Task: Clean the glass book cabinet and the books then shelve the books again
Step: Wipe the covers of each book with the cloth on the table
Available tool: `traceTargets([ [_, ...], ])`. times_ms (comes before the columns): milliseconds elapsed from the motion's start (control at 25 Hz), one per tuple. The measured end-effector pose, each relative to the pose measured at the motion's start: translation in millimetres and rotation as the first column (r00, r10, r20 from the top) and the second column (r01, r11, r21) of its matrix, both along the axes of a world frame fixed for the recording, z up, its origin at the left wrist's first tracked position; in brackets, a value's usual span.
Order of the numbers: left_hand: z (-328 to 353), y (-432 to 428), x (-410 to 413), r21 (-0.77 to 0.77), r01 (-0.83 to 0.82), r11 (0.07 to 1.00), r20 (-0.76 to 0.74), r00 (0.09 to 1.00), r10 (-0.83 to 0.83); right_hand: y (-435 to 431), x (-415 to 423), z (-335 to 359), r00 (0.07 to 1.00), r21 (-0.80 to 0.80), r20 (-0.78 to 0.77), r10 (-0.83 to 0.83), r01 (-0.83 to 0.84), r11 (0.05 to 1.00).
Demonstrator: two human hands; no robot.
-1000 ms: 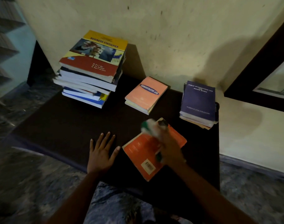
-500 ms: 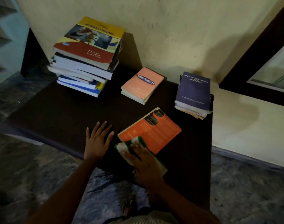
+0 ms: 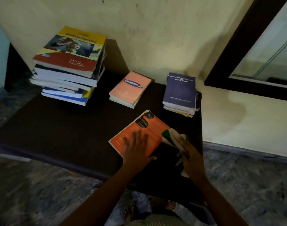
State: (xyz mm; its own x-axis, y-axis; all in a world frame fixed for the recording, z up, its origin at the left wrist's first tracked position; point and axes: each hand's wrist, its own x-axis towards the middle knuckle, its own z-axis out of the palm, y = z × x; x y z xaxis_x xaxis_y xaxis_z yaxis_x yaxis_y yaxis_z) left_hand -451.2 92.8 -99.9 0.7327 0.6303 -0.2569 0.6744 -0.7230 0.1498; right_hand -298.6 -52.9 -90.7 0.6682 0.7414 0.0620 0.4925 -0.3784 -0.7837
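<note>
An orange book (image 3: pixel 147 128) lies flat on the dark table (image 3: pixel 58 128), near its front right. My left hand (image 3: pixel 137 147) rests flat on the book's near half with straight fingers. My right hand (image 3: pixel 188 154) holds a green and white cloth (image 3: pixel 170 136) at the book's right edge. A tall stack of books (image 3: pixel 69 66) with a yellow and red cover on top stands at the back left. A pink book (image 3: pixel 131 88) lies at the back middle. A small pile topped by a dark blue book (image 3: pixel 179 91) sits at the back right.
A yellowish wall (image 3: pixel 155 30) runs behind the table. A dark-framed glass cabinet door (image 3: pixel 270 51) is at the upper right. Mottled stone floor (image 3: pixel 33 193) surrounds the table, and my bare feet (image 3: pixel 170 205) show below its front edge.
My left hand moved from the bare table onto the orange book. My right hand swept the cloth from the book's near left corner over to its right edge.
</note>
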Motion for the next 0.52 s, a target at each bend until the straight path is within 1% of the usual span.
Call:
traceTargets([
  [40, -1, -1, 4, 0.005, -0.001, 1.000, -0.071, 0.998, 0.001, -2, 0, 4, 1.000, -0.009, 0.016, -0.022, 0.022, 1.000],
  [80, 0, -2, 8, -0.003, -0.004, 1.000, -0.099, 0.995, 0.004, -5, 1, 6, 0.999, -0.016, 0.025, -0.034, 0.035, 0.999],
  [160, 11, -3, 11, -0.010, 0.047, 0.999, -0.082, 0.995, -0.048, -7, -3, 7, 0.999, -0.015, 0.028, -0.042, 0.043, 0.999],
  [240, 20, -3, 11, 0.060, 0.181, 0.982, -0.029, 0.983, -0.180, -11, -9, 11, 0.998, 0.037, 0.043, -0.035, 0.034, 0.999],
  [320, 31, 4, 9, 0.074, 0.322, 0.944, -0.023, 0.947, -0.322, -10, -9, 18, 0.998, 0.053, 0.040, -0.045, 0.043, 0.998],
  [360, 35, 12, 9, 0.089, 0.384, 0.919, -0.074, 0.923, -0.378, -9, -6, 21, 0.998, 0.051, 0.024, -0.065, 0.063, 0.997],
  [440, 50, 25, 10, 0.124, 0.437, 0.891, -0.168, 0.894, -0.416, -5, -1, 29, 0.996, 0.044, -0.011, -0.092, 0.092, 0.995],
  [520, 62, 33, 11, 0.154, 0.464, 0.873, -0.184, 0.881, -0.436, 3, 4, 39, 0.994, 0.082, -0.070, -0.090, 0.096, 0.992],
])
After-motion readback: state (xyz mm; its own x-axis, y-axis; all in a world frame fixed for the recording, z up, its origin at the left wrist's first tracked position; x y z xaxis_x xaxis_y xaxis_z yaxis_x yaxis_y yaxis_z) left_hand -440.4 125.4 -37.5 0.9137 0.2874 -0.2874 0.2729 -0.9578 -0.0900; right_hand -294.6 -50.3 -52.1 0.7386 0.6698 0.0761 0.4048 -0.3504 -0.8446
